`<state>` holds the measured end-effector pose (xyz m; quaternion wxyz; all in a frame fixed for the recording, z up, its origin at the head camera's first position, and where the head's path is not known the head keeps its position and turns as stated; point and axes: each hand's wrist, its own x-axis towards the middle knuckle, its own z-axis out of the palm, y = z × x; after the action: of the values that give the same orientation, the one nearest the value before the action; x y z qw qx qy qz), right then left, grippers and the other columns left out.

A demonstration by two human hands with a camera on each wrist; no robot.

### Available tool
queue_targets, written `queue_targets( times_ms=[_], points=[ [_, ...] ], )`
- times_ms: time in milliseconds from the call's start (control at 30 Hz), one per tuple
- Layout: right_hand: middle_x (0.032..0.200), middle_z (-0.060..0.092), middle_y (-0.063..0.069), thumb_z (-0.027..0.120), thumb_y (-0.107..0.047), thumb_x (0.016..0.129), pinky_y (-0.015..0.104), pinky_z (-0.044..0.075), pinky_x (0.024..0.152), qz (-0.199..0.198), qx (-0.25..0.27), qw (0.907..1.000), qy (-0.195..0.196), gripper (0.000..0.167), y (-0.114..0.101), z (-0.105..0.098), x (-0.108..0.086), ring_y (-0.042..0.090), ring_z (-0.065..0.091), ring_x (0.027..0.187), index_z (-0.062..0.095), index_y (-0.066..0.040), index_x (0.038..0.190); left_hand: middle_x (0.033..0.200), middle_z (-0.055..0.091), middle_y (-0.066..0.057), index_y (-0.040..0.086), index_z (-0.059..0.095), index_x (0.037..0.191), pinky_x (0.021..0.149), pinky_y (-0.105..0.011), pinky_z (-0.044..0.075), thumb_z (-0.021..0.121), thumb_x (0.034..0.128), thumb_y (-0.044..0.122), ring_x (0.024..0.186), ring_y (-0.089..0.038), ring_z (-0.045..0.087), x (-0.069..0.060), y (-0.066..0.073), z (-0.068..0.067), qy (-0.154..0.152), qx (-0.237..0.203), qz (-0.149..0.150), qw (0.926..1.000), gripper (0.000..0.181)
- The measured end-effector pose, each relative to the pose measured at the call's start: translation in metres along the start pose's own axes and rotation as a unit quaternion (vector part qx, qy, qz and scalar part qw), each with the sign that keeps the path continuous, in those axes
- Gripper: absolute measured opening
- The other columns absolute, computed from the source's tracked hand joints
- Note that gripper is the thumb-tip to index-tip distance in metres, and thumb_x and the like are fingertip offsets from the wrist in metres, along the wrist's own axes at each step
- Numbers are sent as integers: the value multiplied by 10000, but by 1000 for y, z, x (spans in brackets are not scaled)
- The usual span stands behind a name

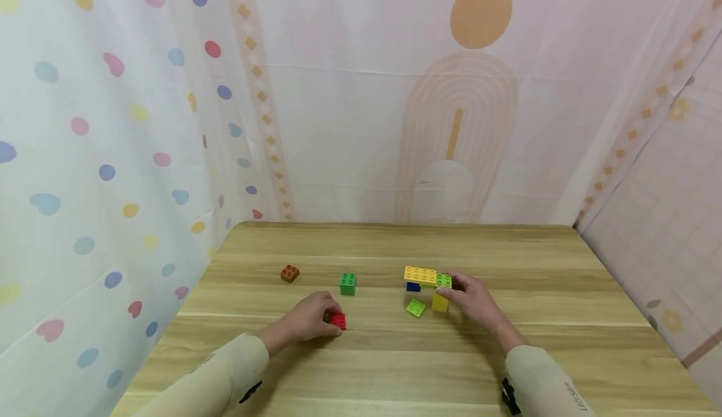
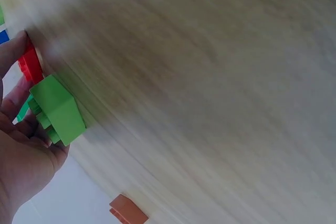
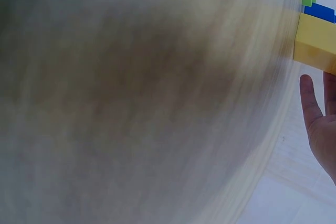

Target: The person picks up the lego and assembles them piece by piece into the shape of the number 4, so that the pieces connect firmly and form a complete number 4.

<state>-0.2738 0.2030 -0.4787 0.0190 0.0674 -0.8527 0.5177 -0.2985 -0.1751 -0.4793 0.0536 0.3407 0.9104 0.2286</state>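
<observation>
Between thumb and finger my left hand [image 1: 310, 318] pinches a small red toy brick [image 1: 338, 321] low over the wooden table. A light green brick [image 2: 59, 109], studs towards the palm, lies by the same hand's fingers in the left wrist view; the hand mostly hides it from the head. My right hand [image 1: 474, 301] grips the right end of a joined brick structure, thumb in front and fingers behind. Its top has a long yellow brick [image 1: 420, 275] and a light green brick [image 1: 444, 280], above a yellow upright [image 1: 440, 301] and a dark blue brick [image 1: 413, 286].
A flat lime brick [image 1: 415, 308] lies in front of the structure. Farther left stand a green brick [image 1: 348, 284] and a brown brick [image 1: 290, 273]. Behind the wooden table [image 1: 395, 367] hangs a patterned curtain [image 1: 338, 122].
</observation>
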Motion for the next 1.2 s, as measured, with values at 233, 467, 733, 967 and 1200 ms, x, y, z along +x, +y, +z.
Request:
queue_targets(
  times_ms=[233, 467, 733, 967, 1200],
  points=[
    [1056, 667, 54, 694, -242, 947, 299, 472, 751, -94, 80, 9999, 14, 363, 0, 0, 1, 184, 544, 885, 646, -77, 1266, 836, 595, 66, 108, 666, 982, 654, -285, 463, 800, 856, 212, 754, -112, 532, 11, 6, -4, 132, -552, -436, 9974, 212],
    [1061, 665, 60, 691, -240, 950, 306, 473, 764, -61, 79, 9999, 15, 366, 0, 0, 1, 184, 546, 893, 641, -73, 1271, 858, 607, 51, 89, 686, 1057, 629, -271, 469, 806, 847, 174, 746, -117, 533, 22, 16, -6, 404, -760, -551, 9948, 256],
    [1071, 668, 63, 693, -221, 949, 293, 484, 770, -37, 257, 9997, 18, 365, 0, 1, 0, 185, 559, 908, 640, -59, 1271, 908, 626, 25, 50, 673, 1157, 674, -278, 483, 752, 900, 167, 793, -109, 543, 29, 22, -1, 321, -793, -155, 9962, 293],
    [1035, 657, 50, 704, -211, 940, 285, 471, 738, -24, 252, 9997, 33, 338, 0, 1, -2, 192, 538, 878, 657, -78, 1247, 920, 637, 24, 21, 650, 1217, 674, -276, 484, 712, 930, 141, 806, -106, 564, 31, 28, -2, 244, -891, -50, 9957, 317],
    [1074, 656, 41, 699, -251, 942, 307, 476, 766, -26, 257, 9997, -33, 370, 0, 3, -2, 194, 546, 904, 646, -102, 1277, 955, 652, 0, -13, 624, 1264, 683, -271, 492, 668, 945, 57, 813, -104, 568, 34, 31, 0, 331, -939, 33, 9950, 329]
  ],
)
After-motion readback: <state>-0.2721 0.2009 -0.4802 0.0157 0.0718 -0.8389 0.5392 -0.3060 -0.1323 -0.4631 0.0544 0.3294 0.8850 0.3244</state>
